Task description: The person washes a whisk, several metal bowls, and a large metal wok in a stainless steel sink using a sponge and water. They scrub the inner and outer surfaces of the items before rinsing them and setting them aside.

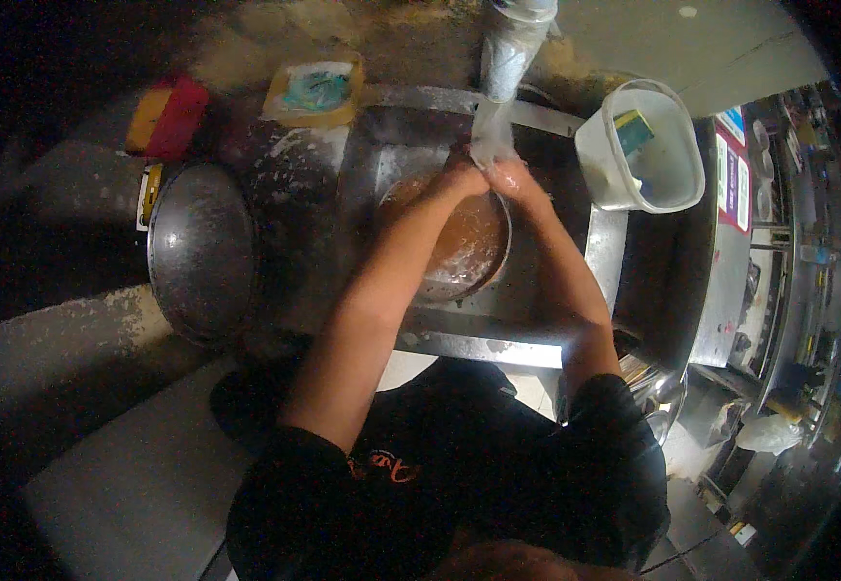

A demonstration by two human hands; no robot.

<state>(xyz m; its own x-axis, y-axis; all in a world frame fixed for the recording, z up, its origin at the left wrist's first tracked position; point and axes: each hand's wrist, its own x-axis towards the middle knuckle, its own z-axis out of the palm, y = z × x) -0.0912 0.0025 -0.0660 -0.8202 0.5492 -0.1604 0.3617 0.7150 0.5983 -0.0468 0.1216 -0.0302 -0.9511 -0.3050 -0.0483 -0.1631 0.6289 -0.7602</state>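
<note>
Water (pixel 491 134) runs from a wide spout (pixel 511 62) onto my two hands, which are close together over a metal sink (pixel 478 338). My left hand (pixel 466 174) is under the stream on the left side, its fingers partly hidden by water and blur. Beside it, my right hand (pixel 509 176) looks wet. Neither hand shows a held object, though the fingers are not clear. Below them in the sink sits a round basin (pixel 475 250) of brownish, foamy water, partly covered by my left forearm.
Right of the sink, a white plastic tub (pixel 595 163) holds a yellow-green sponge (pixel 633 133). A round metal pan (pixel 203 250) stands at left. Behind are a yellow container with green-white contents (pixel 317 88) and a red and yellow object (pixel 168 120).
</note>
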